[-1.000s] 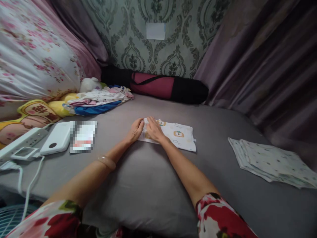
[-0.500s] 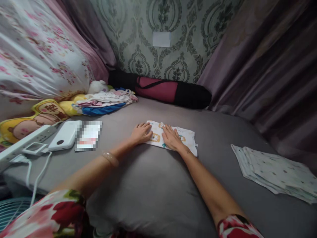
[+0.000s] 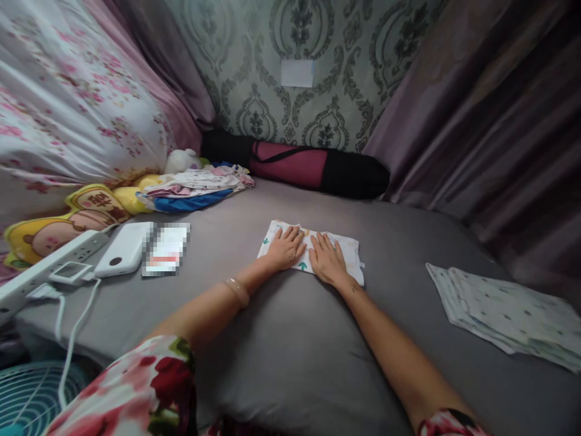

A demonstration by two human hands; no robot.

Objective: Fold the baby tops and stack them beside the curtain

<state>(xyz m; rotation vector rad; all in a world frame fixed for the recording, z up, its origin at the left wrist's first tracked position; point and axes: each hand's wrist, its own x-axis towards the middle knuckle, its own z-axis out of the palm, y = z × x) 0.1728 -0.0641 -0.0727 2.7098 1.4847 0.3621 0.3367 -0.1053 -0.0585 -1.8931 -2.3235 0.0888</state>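
Observation:
A small folded white cloth point(image 3: 351, 251) with coloured prints lies on the grey bed sheet point(image 3: 281, 351) in the middle of the view. My left hand point(image 3: 285, 248) rests flat on its left half, fingers stretched out. My right hand point(image 3: 327, 259) lies flat beside it on the cloth's middle, fingers also spread. Both palms press down on the cloth and neither grips it. A pale bangle point(image 3: 238, 290) sits on my left wrist.
A stack of folded spotted cloths point(image 3: 503, 312) lies at the right. A pile of clothes point(image 3: 195, 184) and a plush pillow point(image 3: 59, 221) sit at the left, with a power strip point(image 3: 54, 260), a white power bank point(image 3: 122, 257) and cables. A dark red rolled bag point(image 3: 308, 166) lies against the wall.
Both hands have slid from the cloth's left end toward its middle and right, flattening out with fingers spread. The cloth looks narrower and neater. The view has shifted slightly.

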